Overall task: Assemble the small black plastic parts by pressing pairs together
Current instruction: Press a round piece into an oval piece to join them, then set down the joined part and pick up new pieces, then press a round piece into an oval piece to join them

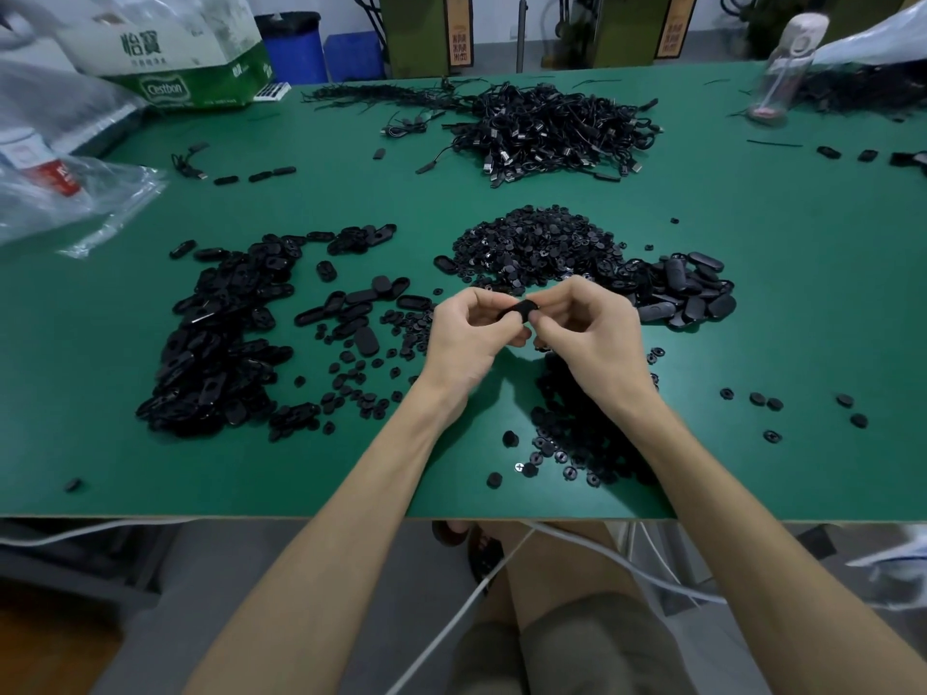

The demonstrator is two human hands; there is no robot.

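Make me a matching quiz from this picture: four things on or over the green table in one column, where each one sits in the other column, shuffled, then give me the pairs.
Things
1. cable tangle
2. carton
3. bottle
4. black part

Places
A. far left corner of the table
B. pinched between the left hand and the right hand
C. far right of the table
D. far middle of the table

Pairs: 1-D, 2-A, 3-C, 4-B
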